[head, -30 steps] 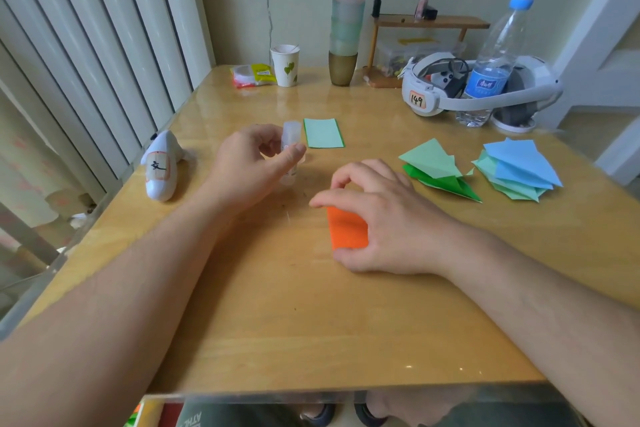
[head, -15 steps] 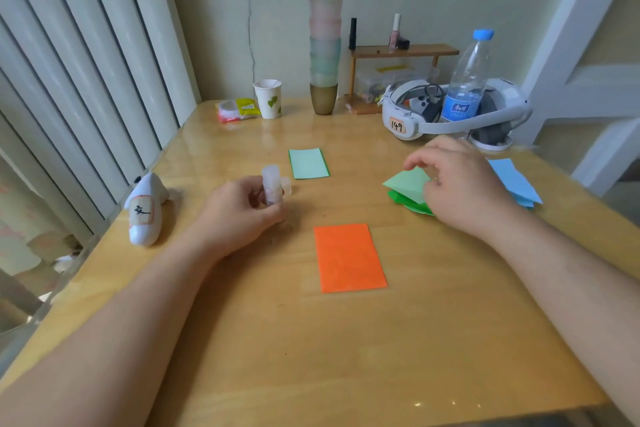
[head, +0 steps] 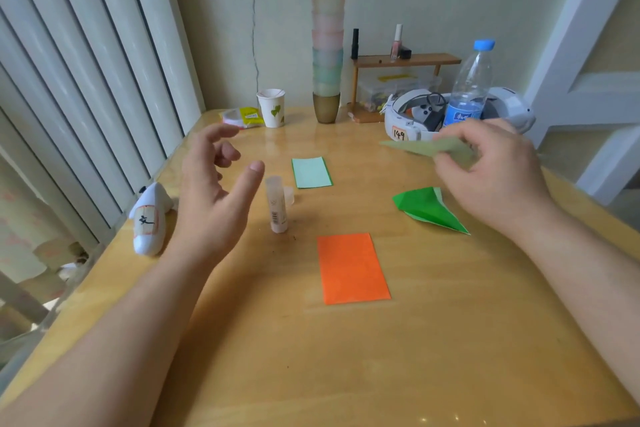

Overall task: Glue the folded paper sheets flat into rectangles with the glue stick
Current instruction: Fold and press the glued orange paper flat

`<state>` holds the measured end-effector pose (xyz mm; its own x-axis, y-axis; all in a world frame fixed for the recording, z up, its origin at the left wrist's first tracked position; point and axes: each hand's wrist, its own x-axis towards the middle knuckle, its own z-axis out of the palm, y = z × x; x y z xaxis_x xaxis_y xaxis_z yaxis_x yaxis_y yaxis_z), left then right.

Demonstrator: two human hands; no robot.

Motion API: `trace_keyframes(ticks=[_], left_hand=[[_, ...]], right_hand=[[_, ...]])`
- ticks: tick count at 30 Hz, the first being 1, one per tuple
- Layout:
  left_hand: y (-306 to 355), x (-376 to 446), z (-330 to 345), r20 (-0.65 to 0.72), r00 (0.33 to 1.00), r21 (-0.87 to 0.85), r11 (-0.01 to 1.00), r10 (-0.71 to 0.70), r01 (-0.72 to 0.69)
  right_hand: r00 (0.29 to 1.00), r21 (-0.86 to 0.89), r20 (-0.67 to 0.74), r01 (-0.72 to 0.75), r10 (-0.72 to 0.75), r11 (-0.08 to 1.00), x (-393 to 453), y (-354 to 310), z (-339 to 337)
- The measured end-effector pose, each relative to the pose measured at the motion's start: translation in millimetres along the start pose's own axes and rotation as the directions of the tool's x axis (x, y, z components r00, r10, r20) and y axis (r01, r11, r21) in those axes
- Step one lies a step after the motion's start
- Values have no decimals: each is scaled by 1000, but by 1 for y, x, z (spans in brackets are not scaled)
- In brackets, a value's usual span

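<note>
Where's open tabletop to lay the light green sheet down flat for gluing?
Barest patch: near table edge, in front of orange rectangle. A smaller gap lies between that rectangle and mint rectangle. Crowded: left by upright glue stick, right by dark green folded sheet, back by headset and bottle.

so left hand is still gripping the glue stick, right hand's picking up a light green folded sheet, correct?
Not quite. In the head view the left hand is open and off the glue stick, which stands upright by itself on the table. The right hand does hold a light green folded sheet.
</note>
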<state>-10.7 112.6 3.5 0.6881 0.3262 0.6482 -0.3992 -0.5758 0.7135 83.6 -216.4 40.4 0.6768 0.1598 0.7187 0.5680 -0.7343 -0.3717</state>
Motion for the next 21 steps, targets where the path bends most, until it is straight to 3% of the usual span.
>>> trace_keyframes(ticks=[2,5,7,8,10,12,13,15,18,21], left_hand=[[9,-3,3,-56,989,75,989,134,-130],[22,-10,12,-15,955,47,954,296,-295],[30,-15,22,71,968,-145,962,242,-230],[35,-18,26,141,978,-270,957,152,-110],[45,-21,33,360,931,-476,847,-57,235],[46,-23,39,582,799,-486,723,-151,491],[45,-25,41,644,746,-450,705,-170,548],[42,-28,46,675,703,-369,724,-222,583],[36,-28,51,657,680,-243,762,-326,600],[37,-26,52,674,629,-193,730,-387,656]], right_hand=[[997,249,59,-64,51,966,5,-23,-3],[925,649,380,-279,17,708,10,-45,-1],[857,719,514,-399,-49,569,10,-50,3],[837,721,543,-425,-66,547,8,-51,6],[818,708,572,-450,-67,544,4,-52,15],[801,673,594,-445,-74,590,2,-53,25],[794,634,604,-429,-67,643,1,-54,29],[794,535,608,-403,-6,743,-1,-54,37],[858,508,498,-409,129,758,-7,-52,49],[916,530,366,-352,166,772,-19,-53,59]])
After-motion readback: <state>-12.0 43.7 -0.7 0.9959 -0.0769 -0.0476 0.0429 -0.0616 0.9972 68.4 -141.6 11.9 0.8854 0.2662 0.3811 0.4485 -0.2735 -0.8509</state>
